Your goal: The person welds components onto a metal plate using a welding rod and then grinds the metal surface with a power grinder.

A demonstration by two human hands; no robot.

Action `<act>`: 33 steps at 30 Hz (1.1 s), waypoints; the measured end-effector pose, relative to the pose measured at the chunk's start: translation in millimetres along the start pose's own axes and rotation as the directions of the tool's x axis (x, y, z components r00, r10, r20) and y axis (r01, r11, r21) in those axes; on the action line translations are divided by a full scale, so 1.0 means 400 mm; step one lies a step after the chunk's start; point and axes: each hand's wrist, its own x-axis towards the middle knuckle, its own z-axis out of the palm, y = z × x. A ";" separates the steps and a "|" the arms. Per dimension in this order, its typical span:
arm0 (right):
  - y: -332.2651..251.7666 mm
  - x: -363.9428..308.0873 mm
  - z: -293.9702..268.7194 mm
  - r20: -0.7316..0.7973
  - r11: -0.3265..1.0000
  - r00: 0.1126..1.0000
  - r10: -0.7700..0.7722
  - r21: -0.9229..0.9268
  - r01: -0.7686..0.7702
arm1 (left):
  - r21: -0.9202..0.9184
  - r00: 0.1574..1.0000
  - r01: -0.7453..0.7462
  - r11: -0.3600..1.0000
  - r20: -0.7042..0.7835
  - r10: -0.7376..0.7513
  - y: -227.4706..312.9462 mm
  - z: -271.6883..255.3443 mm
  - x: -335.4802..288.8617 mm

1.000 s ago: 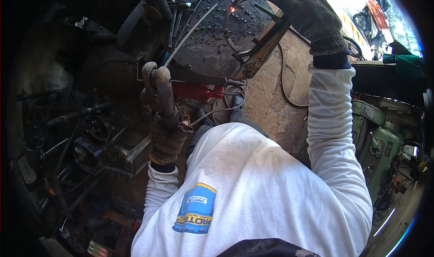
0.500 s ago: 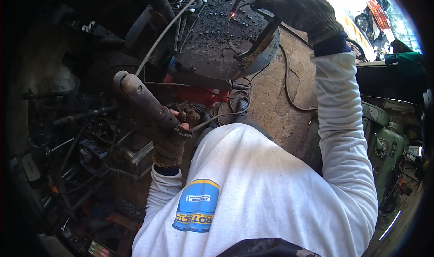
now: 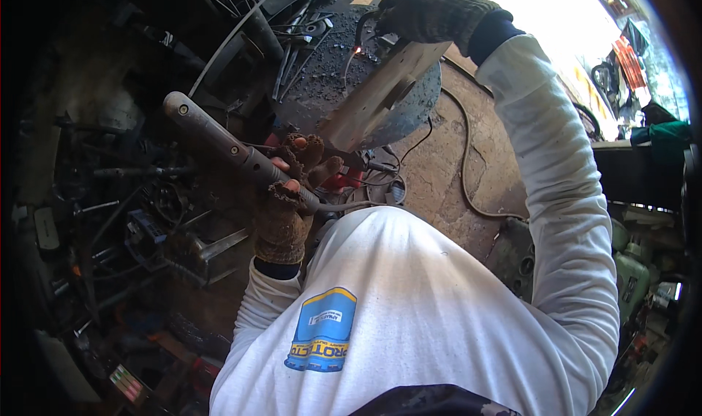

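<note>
My left hand point(image 3: 287, 215), in a worn brown glove with bare fingertips showing, is closed around a grey welding electrode holder point(image 3: 219, 139). A cable leaves the holder's near end, and a long thin welding rod point(image 3: 232, 37) slants up from its far end. My right hand point(image 3: 437, 10), gloved, grips the upper end of a flat metal piece point(image 3: 380, 98) with a slot in it. The piece is tilted over a round dark worktop point(image 3: 322, 76) strewn with dark bits. Beside that hand a dark curved strip point(image 3: 360, 30) ends in a glowing orange spot.
Metal rods and tools point(image 3: 298, 46) lie along the worktop's left. A red object point(image 3: 344, 180) and coiled cables sit below it. A cable point(image 3: 466, 138) runs over the concrete floor. Scrap metal point(image 3: 157, 233) crowds the left, and a green machine point(image 3: 631, 277) stands at right.
My right hand has shifted left and turned the metal piece so its broad face shows. The electrode holder has moved slightly up and left in my left hand.
</note>
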 end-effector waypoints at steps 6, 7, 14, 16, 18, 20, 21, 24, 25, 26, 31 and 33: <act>0.028 0.011 0.024 -0.082 0.979 0.991 -0.103 0.169 0.116 | 0.784 0.647 -0.393 -0.480 0.607 0.462 -0.111 -0.046 -0.023; 0.042 0.016 0.048 -0.161 0.957 0.976 -0.150 0.225 0.184 | 0.796 0.616 -0.357 -0.488 0.593 0.518 -0.129 -0.037 -0.024; 0.070 0.038 0.031 -0.262 0.967 0.945 -0.197 0.109 0.231 | 0.732 0.538 -0.286 -0.619 0.657 0.529 -0.142 -0.022 0.000; 0.080 0.066 0.022 -0.248 0.967 0.946 -0.207 0.092 0.236 | 0.713 0.547 -0.227 -0.663 0.657 0.519 -0.146 -0.034 -0.002; 0.091 0.089 0.022 -0.177 0.969 0.961 -0.214 0.084 0.231 | 0.731 0.614 -0.255 -0.633 0.628 0.478 -0.148 -0.024 -0.008; 0.106 0.112 0.021 0.000 0.976 0.981 -0.193 0.106 0.192 | 0.735 0.625 -0.235 -0.637 0.616 0.480 -0.168 -0.027 -0.005; 0.107 0.126 0.026 0.113 0.979 0.977 -0.180 0.118 0.166 | 0.720 0.594 -0.176 -0.672 0.622 0.510 -0.199 -0.046 -0.007; 0.108 0.178 0.075 0.426 0.965 0.880 -0.213 0.235 0.120 | 0.828 0.710 -0.211 -0.519 0.495 0.501 -0.299 -0.144 -0.012; 0.103 0.188 0.096 0.487 0.941 0.836 -0.251 0.324 0.094 | 0.858 0.730 -0.217 -0.465 0.459 0.506 -0.324 -0.167 -0.020; 0.087 0.178 0.107 0.520 0.899 0.798 -0.304 0.434 0.060 | 0.887 0.750 -0.222 -0.406 0.421 0.509 -0.334 -0.162 -0.021; 0.044 0.094 0.116 0.293 0.801 0.849 -0.439 0.556 0.222 | 0.188 0.903 -0.317 0.930 -0.241 0.356 -0.281 0.063 -0.044; 0.055 0.061 0.099 0.382 0.643 0.869 -0.316 0.759 -0.099 | 0.385 0.899 -0.256 0.886 -0.241 0.365 -0.298 0.074 -0.055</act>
